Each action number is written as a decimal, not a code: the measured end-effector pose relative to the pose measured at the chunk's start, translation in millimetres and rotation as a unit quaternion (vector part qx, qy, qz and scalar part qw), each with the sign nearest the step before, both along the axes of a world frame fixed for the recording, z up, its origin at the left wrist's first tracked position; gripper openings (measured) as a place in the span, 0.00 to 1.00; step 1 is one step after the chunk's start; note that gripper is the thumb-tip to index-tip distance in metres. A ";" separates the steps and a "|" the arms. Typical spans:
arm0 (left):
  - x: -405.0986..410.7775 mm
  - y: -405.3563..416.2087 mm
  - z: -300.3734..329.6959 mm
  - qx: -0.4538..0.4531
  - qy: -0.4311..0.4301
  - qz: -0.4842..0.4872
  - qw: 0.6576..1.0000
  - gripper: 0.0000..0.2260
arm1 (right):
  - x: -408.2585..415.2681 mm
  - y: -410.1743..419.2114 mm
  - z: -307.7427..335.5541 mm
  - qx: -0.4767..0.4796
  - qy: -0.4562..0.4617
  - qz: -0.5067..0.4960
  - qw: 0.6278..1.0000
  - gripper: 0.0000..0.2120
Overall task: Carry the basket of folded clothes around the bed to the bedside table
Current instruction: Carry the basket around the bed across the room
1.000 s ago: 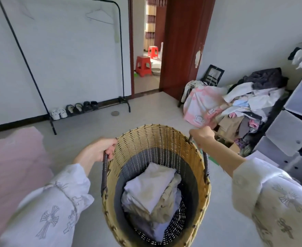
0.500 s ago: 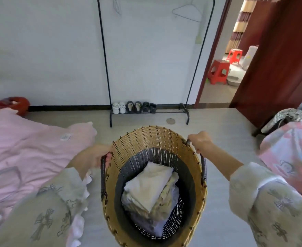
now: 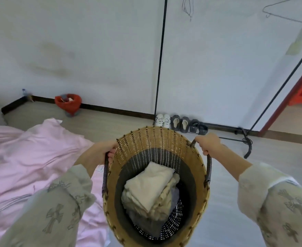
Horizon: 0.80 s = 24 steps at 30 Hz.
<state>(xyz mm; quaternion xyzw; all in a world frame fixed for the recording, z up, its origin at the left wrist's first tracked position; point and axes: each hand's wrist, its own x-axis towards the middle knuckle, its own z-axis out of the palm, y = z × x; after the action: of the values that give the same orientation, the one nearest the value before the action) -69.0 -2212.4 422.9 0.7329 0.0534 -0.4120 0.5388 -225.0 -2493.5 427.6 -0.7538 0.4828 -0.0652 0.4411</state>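
Note:
A tall woven basket [image 3: 152,139], tan at the rim and dark inside, hangs in front of me off the floor. Folded cream and grey clothes [image 3: 150,188] lie stacked at its bottom. My left hand [image 3: 100,154] is closed around the dark left handle. My right hand [image 3: 209,143] grips the right handle. The bed with a pink cover [image 3: 30,157] lies to the left, its corner touching my left arm. The bedside table is out of view.
A black clothes rail [image 3: 160,68] stands against the white wall ahead, with several shoes [image 3: 180,123] lined up on its base. A red bin [image 3: 68,103] sits by the wall at the left. A doorway [image 3: 300,97] opens at the far right.
My view has swung left: the door and clothes pile have left the frame, the bed and the red bin have come into view. Both hands keep hold of the basket handles.

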 end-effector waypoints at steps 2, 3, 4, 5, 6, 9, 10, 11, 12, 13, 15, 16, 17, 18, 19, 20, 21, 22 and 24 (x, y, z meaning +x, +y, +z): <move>41.3 -14.5 0.4 -0.006 -0.005 0.022 1.000 0.16 | 50.6 -20.3 0.5 0.007 -0.006 0.010 1.000 0.13; 62.9 -22.3 -0.5 -0.007 -0.005 0.031 0.999 0.16 | 77.5 -30.7 1.6 0.000 -0.005 0.017 1.000 0.12; 81.8 -28.8 -2.0 -0.007 -0.009 0.043 0.999 0.15 | 103.4 -41.0 -0.1 -0.013 -0.010 0.022 1.000 0.11; 100.7 -36.2 -4.5 -0.007 -0.010 0.057 0.998 0.15 | 128.3 -50.1 -1.8 -0.023 -0.009 0.028 0.999 0.10; 125.1 -46.2 -7.7 -0.006 -0.013 0.071 0.997 0.14 | 160.0 -63.4 -3.8 -0.032 -0.005 0.047 0.998 0.10; 190.8 -75.3 -21.2 -0.006 -0.011 0.113 0.994 0.16 | 248.2 -96.8 -10.8 -0.027 -0.014 0.091 0.995 0.10; 209.4 -83.7 -23.9 -0.009 -0.009 0.126 0.992 0.16 | 274.1 -106.1 -13.1 -0.030 -0.017 0.107 0.994 0.12; 228.4 -91.7 -25.9 -0.014 -0.004 0.135 0.991 0.17 | 298.6 -113.6 -12.4 -0.037 -0.017 0.122 0.992 0.14; 244.2 -98.3 -28.9 -0.013 0.000 0.140 0.990 0.17 | 321.7 -121.4 -13.5 -0.043 -0.016 0.129 0.991 0.16; 268.7 -106.0 -33.2 -0.014 0.006 0.151 0.988 0.17 | 354.9 -131.8 -14.1 -0.047 -0.014 0.139 0.989 0.17; 300.9 -114.1 -37.6 -0.005 0.017 0.176 0.984 0.16 | 403.7 -144.6 -13.3 -0.057 -0.001 0.162 0.985 0.16; 314.8 -118.0 -38.0 -0.001 0.019 0.181 0.983 0.16 | 427.0 -149.4 -11.8 -0.059 0.003 0.171 0.983 0.16; 336.1 -122.7 -42.0 -0.002 0.023 0.189 0.982 0.15 | 458.4 -154.7 -11.7 -0.060 0.006 0.182 0.982 0.16; 353.8 -126.9 -45.5 -0.002 0.024 0.197 0.980 0.15 | 483.2 -159.8 -12.1 -0.060 0.006 0.190 0.980 0.15; 372.9 -131.3 -47.3 -0.004 0.026 0.204 0.979 0.15 | 507.5 -163.9 -11.5 -0.060 0.009 0.199 0.978 0.15; 390.5 -135.1 -48.2 -0.002 0.024 0.205 0.978 0.15 | 530.2 -167.4 -12.5 -0.064 0.010 0.205 0.977 0.15; 415.7 -139.4 -50.9 -0.007 0.025 0.209 0.978 0.15 | 558.3 -171.2 -12.6 -0.066 0.009 0.210 0.975 0.15; 436.9 -143.1 -53.1 -0.006 0.027 0.208 0.978 0.16 | 581.2 -175.6 -13.4 -0.065 0.008 0.210 0.975 0.15; 486.6 -148.0 -58.2 -0.006 0.029 0.215 0.976 0.16 | 632.6 -181.7 -16.5 -0.062 0.013 0.217 0.974 0.16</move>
<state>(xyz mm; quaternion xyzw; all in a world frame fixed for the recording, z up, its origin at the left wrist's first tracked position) 417.6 -2360.4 364.6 0.6891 0.2227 -0.3078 0.6172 407.6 -2675.2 411.1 -0.8671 0.3086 0.0120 0.3908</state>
